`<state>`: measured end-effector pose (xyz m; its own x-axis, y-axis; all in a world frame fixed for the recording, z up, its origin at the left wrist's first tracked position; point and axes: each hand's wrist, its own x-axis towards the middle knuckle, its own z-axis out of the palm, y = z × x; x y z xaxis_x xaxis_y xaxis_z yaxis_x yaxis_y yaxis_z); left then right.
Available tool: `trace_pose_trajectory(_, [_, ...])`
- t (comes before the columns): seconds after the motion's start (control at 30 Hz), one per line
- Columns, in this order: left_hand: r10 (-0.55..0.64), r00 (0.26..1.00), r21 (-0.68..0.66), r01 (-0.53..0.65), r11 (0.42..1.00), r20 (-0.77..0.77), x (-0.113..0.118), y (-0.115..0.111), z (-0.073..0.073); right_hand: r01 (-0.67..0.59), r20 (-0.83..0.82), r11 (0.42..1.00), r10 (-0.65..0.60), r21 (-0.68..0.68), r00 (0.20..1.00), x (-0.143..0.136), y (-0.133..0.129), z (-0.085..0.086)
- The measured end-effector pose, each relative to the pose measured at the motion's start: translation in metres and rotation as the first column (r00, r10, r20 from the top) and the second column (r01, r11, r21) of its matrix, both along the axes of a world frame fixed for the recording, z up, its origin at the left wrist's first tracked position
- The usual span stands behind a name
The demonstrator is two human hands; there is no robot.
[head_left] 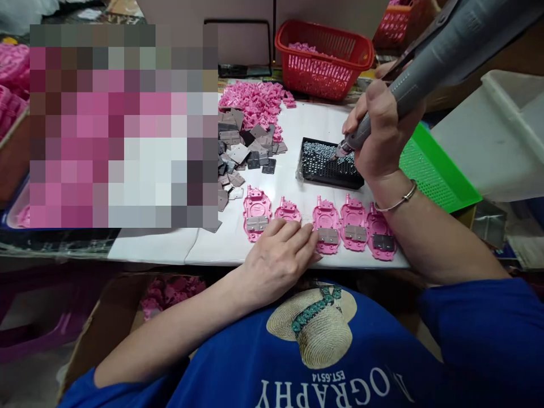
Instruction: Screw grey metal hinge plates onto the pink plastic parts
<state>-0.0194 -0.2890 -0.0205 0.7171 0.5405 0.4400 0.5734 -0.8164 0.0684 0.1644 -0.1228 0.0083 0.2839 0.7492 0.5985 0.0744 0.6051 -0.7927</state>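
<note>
Right grip [382, 133] is clamped around a grey, ribbed power screwdriver [408, 85], whose tip dips into a black tray of shiny metal screws [327, 164]. Left grip [283, 258] lies flat, fingers together and closed on nothing, fingertips touching the second and third of five glossy pink plastic shells [325, 224] lined along the near edge of the white desk [221, 243]. Most shells carry a flat grey plate. Behind sit loose grey plates [242, 153], a heap of small pink parts [259, 102] and a red slotted basket [325, 56].
</note>
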Motion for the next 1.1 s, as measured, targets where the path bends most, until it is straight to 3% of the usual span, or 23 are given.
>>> trace_pose_trajectory(0.47, [0.121, 0.992, -0.006, -0.121, 0.993, -0.037, -0.022, -0.010, -0.008, -0.079, -0.033, 0.995, 0.081, 0.064, 0.996, 0.005, 0.009, -0.012])
trace_pose_trajectory(0.63, [0.118, 0.991, 0.021, -0.117, 0.993, -0.065, -0.017, -0.008, -0.009, -0.069, -0.038, 0.997, 0.070, 0.040, 0.997, 0.003, 0.005, 0.000])
trace_pose_trajectory(0.77, [0.090, 0.993, 0.041, -0.087, 0.995, -0.078, -0.006, -0.004, -0.011, -0.045, -0.109, 0.990, 0.060, 0.136, 0.992, -0.006, -0.016, 0.026])
trace_pose_trajectory(0.87, [0.073, 0.995, 0.030, -0.072, 0.997, -0.066, 0.003, -0.001, -0.012, -0.104, -0.131, 0.982, 0.125, 0.156, 0.983, -0.017, -0.043, 0.040])
trace_pose_trajectory(0.97, [0.054, 0.997, 0.006, -0.054, 0.999, -0.056, 0.009, 0.001, -0.015, -0.238, -0.147, 0.961, 0.258, 0.140, 0.955, -0.027, -0.067, 0.038])
trace_pose_trajectory(1.1, [0.041, 0.998, -0.017, -0.042, 0.999, -0.045, 0.011, 0.002, -0.018, -0.398, -0.167, 0.907, 0.417, 0.138, 0.893, -0.034, -0.080, 0.022])
